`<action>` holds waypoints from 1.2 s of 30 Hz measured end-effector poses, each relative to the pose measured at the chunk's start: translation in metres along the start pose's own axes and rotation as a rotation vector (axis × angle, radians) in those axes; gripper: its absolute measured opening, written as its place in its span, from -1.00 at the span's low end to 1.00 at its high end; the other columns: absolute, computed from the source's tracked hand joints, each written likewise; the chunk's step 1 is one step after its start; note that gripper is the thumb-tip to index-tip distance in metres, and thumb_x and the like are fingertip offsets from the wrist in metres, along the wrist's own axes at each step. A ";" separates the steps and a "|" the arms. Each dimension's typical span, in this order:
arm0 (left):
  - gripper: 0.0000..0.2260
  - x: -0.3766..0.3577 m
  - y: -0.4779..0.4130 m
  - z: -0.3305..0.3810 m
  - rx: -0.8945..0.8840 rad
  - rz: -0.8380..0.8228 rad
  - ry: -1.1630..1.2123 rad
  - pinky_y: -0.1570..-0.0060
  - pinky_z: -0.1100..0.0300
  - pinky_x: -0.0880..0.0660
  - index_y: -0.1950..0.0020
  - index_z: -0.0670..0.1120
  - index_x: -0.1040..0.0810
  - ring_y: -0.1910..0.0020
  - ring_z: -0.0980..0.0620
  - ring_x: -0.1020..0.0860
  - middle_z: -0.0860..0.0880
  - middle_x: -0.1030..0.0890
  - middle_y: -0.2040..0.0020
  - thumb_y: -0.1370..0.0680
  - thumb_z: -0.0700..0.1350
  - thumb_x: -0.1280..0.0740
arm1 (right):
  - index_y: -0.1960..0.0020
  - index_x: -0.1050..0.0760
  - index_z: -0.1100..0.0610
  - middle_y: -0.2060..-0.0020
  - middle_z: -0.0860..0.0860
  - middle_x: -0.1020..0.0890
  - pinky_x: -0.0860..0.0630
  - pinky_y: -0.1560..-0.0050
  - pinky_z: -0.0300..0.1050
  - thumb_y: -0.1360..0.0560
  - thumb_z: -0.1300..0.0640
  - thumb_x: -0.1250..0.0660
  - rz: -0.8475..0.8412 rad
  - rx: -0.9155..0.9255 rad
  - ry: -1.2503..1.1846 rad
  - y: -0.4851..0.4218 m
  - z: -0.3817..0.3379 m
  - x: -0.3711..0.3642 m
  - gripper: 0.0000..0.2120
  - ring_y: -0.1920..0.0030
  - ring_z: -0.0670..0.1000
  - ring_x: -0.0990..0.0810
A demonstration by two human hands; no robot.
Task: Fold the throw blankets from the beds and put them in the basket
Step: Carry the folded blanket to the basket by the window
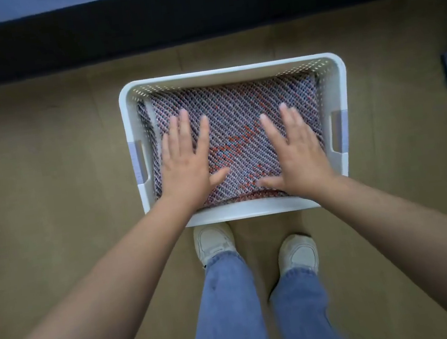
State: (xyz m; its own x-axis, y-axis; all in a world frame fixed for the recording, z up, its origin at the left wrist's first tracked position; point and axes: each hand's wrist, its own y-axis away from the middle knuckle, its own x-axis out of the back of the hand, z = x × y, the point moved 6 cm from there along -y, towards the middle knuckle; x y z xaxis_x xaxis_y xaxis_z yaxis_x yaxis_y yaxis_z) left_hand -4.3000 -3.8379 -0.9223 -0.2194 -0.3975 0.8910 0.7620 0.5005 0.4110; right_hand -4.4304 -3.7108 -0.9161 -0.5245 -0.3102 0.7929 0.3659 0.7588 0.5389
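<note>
Flat hands — woven blanket, perforated basket.

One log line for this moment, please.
stage: folded blanket in basket | left hand: open, flat over blanket | right hand: open, flat over blanket | basket: on floor

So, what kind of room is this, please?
Probably a bedroom: what looks like a bed's dark edge runs along the far side, and a white basket on the floor holds a folded woven blanket.
</note>
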 end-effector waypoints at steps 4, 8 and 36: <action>0.08 -0.035 -0.014 -0.021 -0.053 -0.257 -0.124 -0.33 -0.04 0.38 -0.43 0.07 0.44 -0.44 -0.20 0.38 -0.23 0.37 -0.47 -0.26 0.51 -0.18 | -0.40 0.53 -0.11 -0.46 0.18 0.39 0.39 -0.37 0.12 -0.16 -0.37 -0.44 -0.180 0.069 0.294 -0.026 0.016 -0.020 0.29 -0.45 0.21 0.41; 0.26 -0.063 -0.026 -0.048 -0.002 -0.398 -0.208 -0.32 -0.11 0.39 -0.33 0.07 0.60 -0.39 -0.26 0.44 -0.26 0.47 -0.41 -0.05 0.60 -0.18 | -0.27 0.69 -0.07 -0.41 0.18 0.47 0.34 -0.36 0.28 -0.06 -0.50 -0.37 -0.335 0.021 0.489 -0.055 0.043 -0.045 0.38 -0.41 0.27 0.45; 0.40 -0.107 -0.086 -0.002 -0.131 -0.316 -0.380 -0.32 -0.32 0.25 -0.34 -0.12 0.56 -0.45 -0.25 0.33 -0.19 0.37 -0.47 0.02 0.55 -0.31 | -0.44 0.48 0.12 -0.49 0.14 0.32 0.40 -0.31 0.20 0.05 -0.55 -0.32 -0.163 0.173 0.408 -0.111 0.012 -0.096 0.47 -0.48 0.18 0.33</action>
State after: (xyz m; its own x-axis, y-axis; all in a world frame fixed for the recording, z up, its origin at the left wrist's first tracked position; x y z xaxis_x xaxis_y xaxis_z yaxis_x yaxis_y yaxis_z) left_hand -4.3407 -3.8399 -1.0533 -0.6388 -0.1940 0.7445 0.6873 0.2910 0.6655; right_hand -4.4297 -3.7584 -1.0553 -0.2067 -0.6070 0.7673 0.1525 0.7547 0.6381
